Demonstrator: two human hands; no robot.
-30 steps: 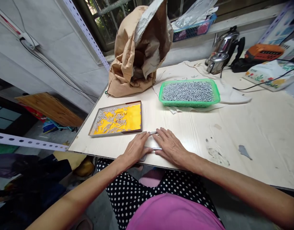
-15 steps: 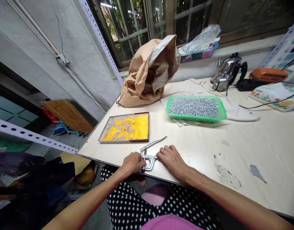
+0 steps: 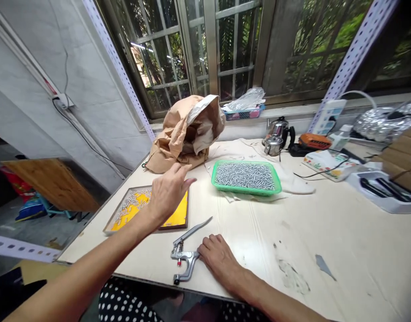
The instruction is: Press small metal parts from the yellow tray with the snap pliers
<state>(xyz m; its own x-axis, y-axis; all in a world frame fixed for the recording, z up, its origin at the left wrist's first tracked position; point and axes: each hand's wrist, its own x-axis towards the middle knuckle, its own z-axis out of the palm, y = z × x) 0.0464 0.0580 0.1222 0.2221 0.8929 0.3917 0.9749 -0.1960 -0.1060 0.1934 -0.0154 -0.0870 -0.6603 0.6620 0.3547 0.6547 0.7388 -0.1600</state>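
Pliers [image 3: 192, 264] of silvery metal, C-framed, lie on the pale wood-grain table [image 3: 252, 237], one handle clasped by the right hand [image 3: 219, 259]. Well apart, the left hand [image 3: 167, 192], thumb spread, hovers above the shallow yellow-bottomed tray [image 3: 179, 214] of small metal pins [image 3: 129, 201].

A silver-grey colour is seen on the pliers [image 3: 191, 263], with a small red part and a black tip. The tray [image 3: 179, 214] is lined in bright yellow and edged in dark brown. The basket [image 3: 246, 190] is coloured clear green, and its pins [image 3: 245, 175] are silver. The bag [image 3: 175, 136] is brown outside and whitish inside. Pale cream is shown by the table [image 3: 245, 228], while the black trousers [image 3: 125, 304] are patterned with white dots.
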